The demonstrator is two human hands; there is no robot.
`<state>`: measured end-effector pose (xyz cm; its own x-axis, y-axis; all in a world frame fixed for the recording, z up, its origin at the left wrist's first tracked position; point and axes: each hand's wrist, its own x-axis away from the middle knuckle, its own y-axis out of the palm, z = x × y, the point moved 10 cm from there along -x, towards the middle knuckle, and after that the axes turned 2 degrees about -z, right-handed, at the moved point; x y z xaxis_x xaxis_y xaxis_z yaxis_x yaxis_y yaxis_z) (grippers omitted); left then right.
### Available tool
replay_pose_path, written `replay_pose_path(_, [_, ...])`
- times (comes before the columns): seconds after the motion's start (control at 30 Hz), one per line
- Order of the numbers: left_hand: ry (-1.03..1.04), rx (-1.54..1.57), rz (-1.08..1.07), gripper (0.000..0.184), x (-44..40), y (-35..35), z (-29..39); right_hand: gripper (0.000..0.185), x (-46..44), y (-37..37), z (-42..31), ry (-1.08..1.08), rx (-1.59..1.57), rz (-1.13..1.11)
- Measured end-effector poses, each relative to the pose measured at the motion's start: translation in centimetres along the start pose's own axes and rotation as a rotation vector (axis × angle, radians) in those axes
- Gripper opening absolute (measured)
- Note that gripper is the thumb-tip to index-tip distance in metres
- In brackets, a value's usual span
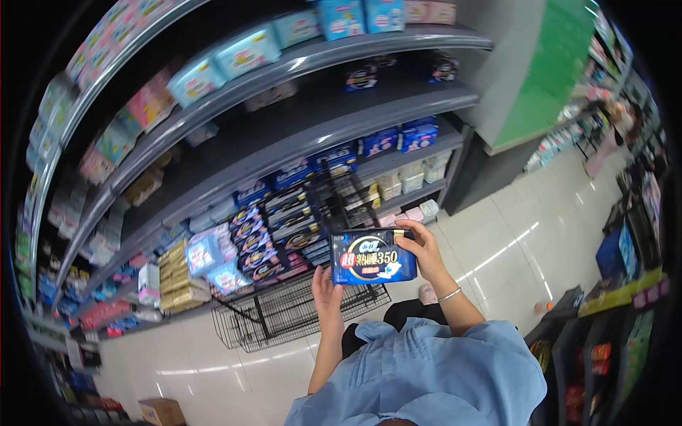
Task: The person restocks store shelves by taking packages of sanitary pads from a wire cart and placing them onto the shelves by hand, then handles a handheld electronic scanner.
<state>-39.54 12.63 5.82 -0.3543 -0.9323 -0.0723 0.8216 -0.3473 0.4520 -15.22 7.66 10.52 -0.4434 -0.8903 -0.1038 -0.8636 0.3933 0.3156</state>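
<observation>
A dark blue package [374, 256] with "350" printed on its front is held up in front of the body, its printed face toward the camera. My right hand [420, 246] grips its upper right corner, thumb on the front. At the lower left corner, my left hand [327, 290] holds the package's edge with the fingers upright beside it. Behind and below the package lies a black wire basket cart [284, 312]. Stacks of dark packages [253, 241] stand just left of the cart's upper part.
Curved grey shelves [305, 142] with blue and pink packages fill the left and top. A grey and green pillar [526, 78] rises at the right. A person [612, 138] is far off in the right aisle. A cardboard box [162, 411] sits on the floor at bottom left.
</observation>
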Motion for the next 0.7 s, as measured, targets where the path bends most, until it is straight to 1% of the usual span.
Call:
replay_pose_path(0.03, [-0.037,0.0,-0.015,0.069,-0.3,1.8,0.2,0.041,0.4,-1.6,-0.2,0.019,-0.028,0.027])
replay_pose_path(0.13, [-0.046,-0.091,-0.101,0.065,-1.6,6.8,-1.5,0.041,1.0,-5.7,-1.9,-0.009,-0.061,0.072])
replay_pose_path(0.17, [-0.045,-0.104,-0.091,0.061,-2.1,8.6,-2.2,0.044,1.1,-7.4,-1.9,0.036,-0.093,0.075])
replay_pose_path(0.27, [-0.162,-0.056,-0.08,0.059,-2.9,14.0,-5.9,0.049,1.3,-13.8,-4.1,0.022,-0.095,0.228])
replay_pose_path(0.3, [-0.155,-0.064,-0.057,0.057,-3.1,15.8,-6.7,0.056,1.5,-15.8,-4.8,0.017,-0.126,0.24])
replay_pose_path(0.4, [-0.068,-0.028,-0.074,0.056,-4.0,21.8,-8.7,0.062,1.9,-21.7,-5.8,-0.034,-0.089,0.217])
replay_pose_path(0.5, [-0.015,0.012,-0.073,0.053,-4.7,26.3,-11.3,0.065,2.4,-26.7,-6.8,-0.125,0.13,0.211])
replay_pose_path(0.6, [0.032,0.021,-0.043,0.051,-5.1,30.0,-12.9,0.066,2.7,-29.7,-10.3,-0.2,0.709,0.285])
replay_pose_path(0.63, [0.051,-0.004,-0.037,0.051,-5.3,30.7,-13.4,0.066,2.1,-30.8,-9.8,-0.195,0.607,0.268])
replay_pose_path(0.7, [0.089,-0.057,-0.05,0.051,-5.5,32.0,-13.6,0.066,1.1,-31.8,-10.5,-0.174,0.529,0.249])
